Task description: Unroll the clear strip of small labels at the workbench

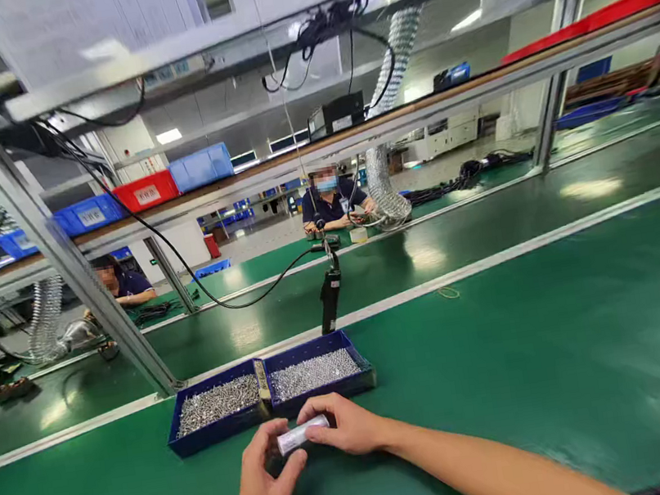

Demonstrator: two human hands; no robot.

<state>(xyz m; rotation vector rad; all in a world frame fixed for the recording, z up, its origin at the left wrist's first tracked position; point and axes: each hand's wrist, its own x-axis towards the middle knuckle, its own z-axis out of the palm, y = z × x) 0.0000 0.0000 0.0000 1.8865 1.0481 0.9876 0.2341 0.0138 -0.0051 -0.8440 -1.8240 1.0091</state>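
A short silver cylinder (301,435) is held slightly tilted above the green bench, just in front of two blue parts bins. My right hand (345,425) pinches its right end between thumb and fingers. Around the left end curve the thumb and fingertips of my left hand (267,468), which appear to touch it from below and above. The left bin (187,446) contains many small screw-like metal pieces (220,403). Small shiny metal parts (315,372) fill the right bin (361,358); their exact kind is too small to make out.
Behind the bins, a black electric screwdriver (331,301) hangs on a cable. A metal post (83,280) rises at the left of the bins. A yellowish loop (448,293) lies on the bench (535,333). Across the line, a masked person (332,202) and another person (125,285) work.
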